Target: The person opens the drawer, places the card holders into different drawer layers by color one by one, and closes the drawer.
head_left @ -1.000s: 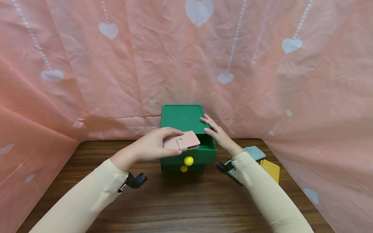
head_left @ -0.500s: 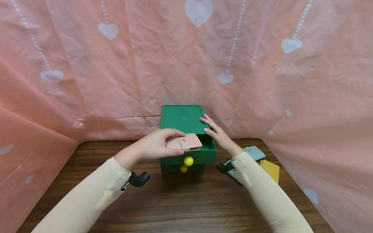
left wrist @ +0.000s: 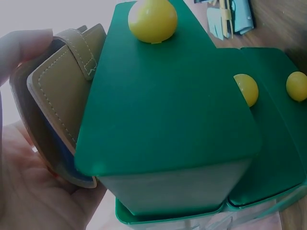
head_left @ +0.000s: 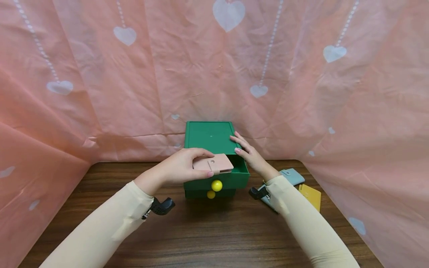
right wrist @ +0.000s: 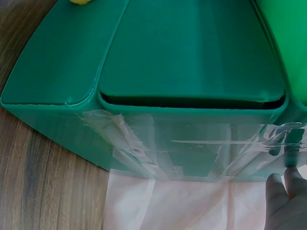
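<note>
My left hand (head_left: 179, 165) grips a pale pink snap wallet (head_left: 219, 163), thumb on the near side and fingers on the far side. It holds the wallet over the pulled-out top drawer (head_left: 239, 179) of a small green drawer box (head_left: 209, 137). In the left wrist view the wallet (left wrist: 60, 91), with its stitched strap, stands beside the drawer front (left wrist: 168, 105); how far it dips inside is hidden. My right hand (head_left: 254, 158) rests on the box's right top edge with its fingers extended. Its fingertips (right wrist: 276, 184) show beside the box's taped side in the right wrist view.
Round yellow knobs (head_left: 216, 185) stick out from the drawer fronts. Right of the box, partly under my right forearm, lie a light blue wallet (head_left: 295, 175), a yellow wallet (head_left: 311, 196) and another bluish one (head_left: 268, 203) on the wooden table (head_left: 214, 238). A pink curtain (head_left: 134, 93) surrounds it.
My left hand has shifted a little to the right and slightly down with the pink wallet. The right hand and the drawer box stay in place.
</note>
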`<action>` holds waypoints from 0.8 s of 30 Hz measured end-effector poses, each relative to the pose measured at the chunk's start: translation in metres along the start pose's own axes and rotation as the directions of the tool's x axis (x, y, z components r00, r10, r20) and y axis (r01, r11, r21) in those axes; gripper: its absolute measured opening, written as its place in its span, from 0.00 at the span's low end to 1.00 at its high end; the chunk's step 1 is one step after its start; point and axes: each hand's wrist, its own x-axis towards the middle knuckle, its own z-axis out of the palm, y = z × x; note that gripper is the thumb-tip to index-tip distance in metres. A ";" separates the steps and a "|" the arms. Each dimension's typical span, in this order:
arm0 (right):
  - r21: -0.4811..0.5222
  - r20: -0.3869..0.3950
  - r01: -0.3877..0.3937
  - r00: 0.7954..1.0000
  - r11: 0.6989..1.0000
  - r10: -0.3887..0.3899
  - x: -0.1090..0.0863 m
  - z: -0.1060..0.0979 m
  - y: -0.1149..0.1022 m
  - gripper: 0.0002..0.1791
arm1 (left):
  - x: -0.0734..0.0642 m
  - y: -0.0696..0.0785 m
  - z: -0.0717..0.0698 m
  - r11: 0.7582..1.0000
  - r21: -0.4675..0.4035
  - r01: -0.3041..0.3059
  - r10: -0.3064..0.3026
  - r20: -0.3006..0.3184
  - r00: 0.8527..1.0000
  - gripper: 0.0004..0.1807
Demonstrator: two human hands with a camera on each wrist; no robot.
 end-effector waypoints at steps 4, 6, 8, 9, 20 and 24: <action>0.011 0.003 0.004 1.000 1.000 -0.004 0.000 0.000 0.000 0.28 | 0.001 0.001 0.001 1.000 0.003 -0.005 0.005 -0.002 1.000 0.30; 0.018 0.006 0.006 1.000 1.000 -0.006 0.000 -0.001 0.000 0.28 | 0.003 0.002 0.001 1.000 0.001 -0.011 0.011 -0.003 1.000 0.29; 0.020 0.005 0.007 1.000 1.000 -0.007 -0.001 -0.001 0.000 0.28 | 0.004 0.001 0.002 1.000 -0.002 -0.014 0.014 -0.004 1.000 0.29; 0.018 0.004 0.007 1.000 1.000 -0.007 -0.001 -0.001 0.000 0.28 | 0.005 0.001 0.002 1.000 -0.004 -0.015 0.015 -0.005 1.000 0.29; 0.020 0.011 0.001 1.000 1.000 -0.001 -0.002 0.000 0.000 0.29 | 0.006 0.003 0.003 1.000 -0.007 0.020 -0.020 -0.027 0.999 0.30; 0.010 0.008 -0.001 1.000 1.000 0.001 -0.001 0.000 -0.001 0.29 | 0.005 0.003 0.002 0.999 -0.018 0.040 -0.040 -0.035 0.999 0.30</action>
